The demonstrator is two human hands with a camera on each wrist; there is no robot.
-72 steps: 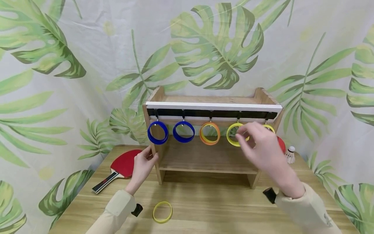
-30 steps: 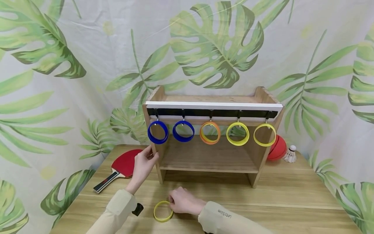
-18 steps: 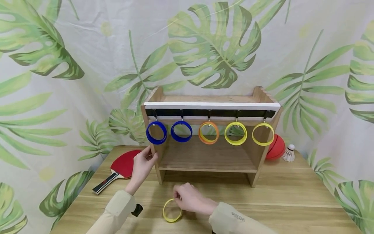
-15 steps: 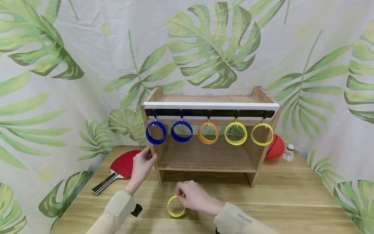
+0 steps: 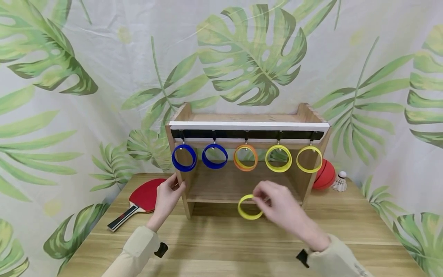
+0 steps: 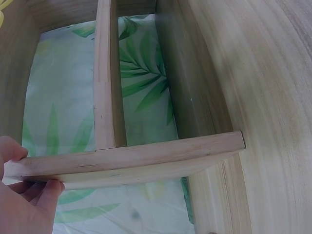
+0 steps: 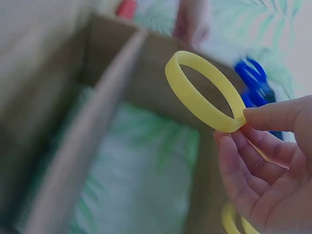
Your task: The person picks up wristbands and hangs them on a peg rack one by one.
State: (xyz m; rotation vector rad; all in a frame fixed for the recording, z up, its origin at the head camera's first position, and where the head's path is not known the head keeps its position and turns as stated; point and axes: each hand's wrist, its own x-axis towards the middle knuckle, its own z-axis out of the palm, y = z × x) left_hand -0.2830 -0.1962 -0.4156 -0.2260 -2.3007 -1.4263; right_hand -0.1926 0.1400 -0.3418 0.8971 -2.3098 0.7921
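My right hand pinches a yellow silicone wristband between thumb and fingers, in front of the shelf's lower board. In the right wrist view this band tilts away from the fingertips. At the left, my left hand grips the side panel of the wooden shelf; the left wrist view has thumb and fingers on either side of the panel's edge. Hooks under a black strip carry two blue wristbands, an orange-and-yellow one, and two yellow ones.
A red table tennis paddle lies left of the shelf on the wooden table. Behind the shelf's right side are a red ball and a shuttlecock. A leaf-patterned curtain hangs behind.
My right hand went from the hanging bands down to the yellow wristband on the table, took hold of it, and lifted it up and rightward. My left hand stays on the shelf.
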